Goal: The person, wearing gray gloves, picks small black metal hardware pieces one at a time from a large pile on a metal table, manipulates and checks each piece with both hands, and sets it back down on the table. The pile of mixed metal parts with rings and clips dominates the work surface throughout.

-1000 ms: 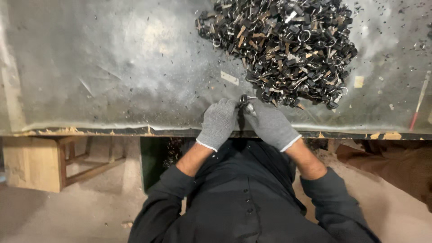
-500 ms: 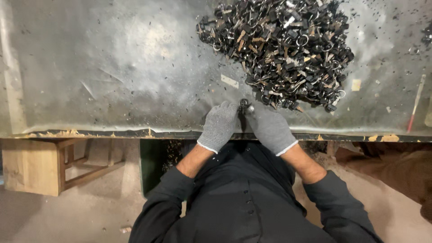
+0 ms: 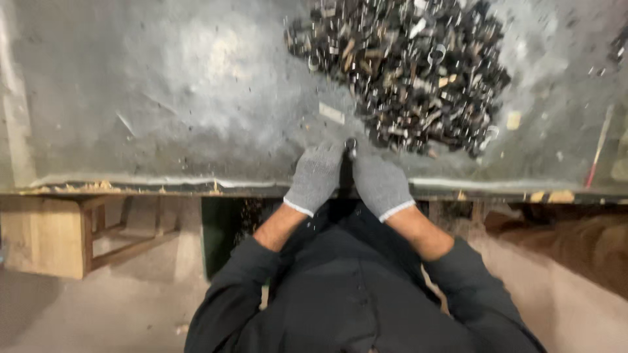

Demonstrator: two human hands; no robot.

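Observation:
Both my hands wear grey knit gloves and meet at the near edge of a grey metal-topped table (image 3: 163, 117). My left hand (image 3: 315, 176) and my right hand (image 3: 379, 183) are pressed close together, with a small dark metal ring piece (image 3: 350, 145) pinched between their fingertips. Just beyond the fingers lies a big heap of small dark metal rings and scraps (image 3: 405, 72), spread over the right half of the table. The blur hides the exact grip of each hand.
A pale flat tag (image 3: 331, 113) lies on the table left of the heap. A thin red-tipped stick (image 3: 598, 147) rests at the far right. Under the table edge stands a wooden frame (image 3: 59, 235) on the left; the floor is dusty.
The view has shifted slightly; my hands stay together at the table edge, still holding the small piece, with the heap a little closer to the fingertips.

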